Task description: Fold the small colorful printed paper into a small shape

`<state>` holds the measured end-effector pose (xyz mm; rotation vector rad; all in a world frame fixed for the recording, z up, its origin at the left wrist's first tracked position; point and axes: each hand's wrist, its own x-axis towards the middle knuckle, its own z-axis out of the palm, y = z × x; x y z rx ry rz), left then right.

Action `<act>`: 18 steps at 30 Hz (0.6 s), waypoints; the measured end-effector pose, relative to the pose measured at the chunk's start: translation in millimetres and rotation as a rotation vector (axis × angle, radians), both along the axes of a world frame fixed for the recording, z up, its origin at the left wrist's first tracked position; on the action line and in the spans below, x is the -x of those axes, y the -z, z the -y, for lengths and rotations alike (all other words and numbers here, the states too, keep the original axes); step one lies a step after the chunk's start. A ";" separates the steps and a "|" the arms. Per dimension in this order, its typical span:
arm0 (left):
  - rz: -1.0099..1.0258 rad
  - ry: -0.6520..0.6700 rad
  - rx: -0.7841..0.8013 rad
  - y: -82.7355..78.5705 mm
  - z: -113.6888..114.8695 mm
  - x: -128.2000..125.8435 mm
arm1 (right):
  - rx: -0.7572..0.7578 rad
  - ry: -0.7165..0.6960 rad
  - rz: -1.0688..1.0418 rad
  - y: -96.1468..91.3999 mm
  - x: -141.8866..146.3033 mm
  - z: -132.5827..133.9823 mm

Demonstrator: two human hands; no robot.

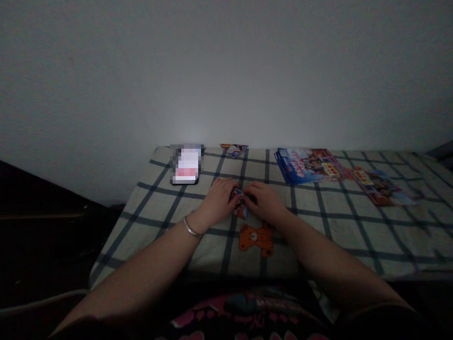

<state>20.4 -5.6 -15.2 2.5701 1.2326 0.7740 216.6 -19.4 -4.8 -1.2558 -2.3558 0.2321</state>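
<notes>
Between my two hands is a small folded piece of colourful printed paper [240,210], resting on the checked tablecloth. My left hand [221,198], with a silver bangle at the wrist, is closed on its left side, thumb pressed on the paper. From the other side my right hand [264,200] pinches the paper, its fingers curled. Part of the paper is hidden beneath the fingers. Against the wall at the back lies another folded paper piece [234,150], roughly triangular, of similar print.
A lit phone [187,165], its screen blurred out, lies at the back left. To the right are a stack of printed leaflets [300,165] and a further leaflet [384,185]. The checked cloth [152,203] bears an orange bear picture [256,240]. A wall [226,71] bounds the table behind.
</notes>
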 end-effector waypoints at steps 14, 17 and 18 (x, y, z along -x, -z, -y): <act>0.114 0.038 0.133 -6.8 -0.6 -0.4 | 0.034 -0.007 -0.017 -0.5 0.6 0.2; 0.111 0.056 0.130 -8.5 0.1 -1.0 | 0.038 -0.018 -0.017 -0.1 1.3 0.6; 0.111 0.053 0.133 -9.1 0.4 -1.4 | 0.040 -0.023 -0.021 0.1 1.6 0.8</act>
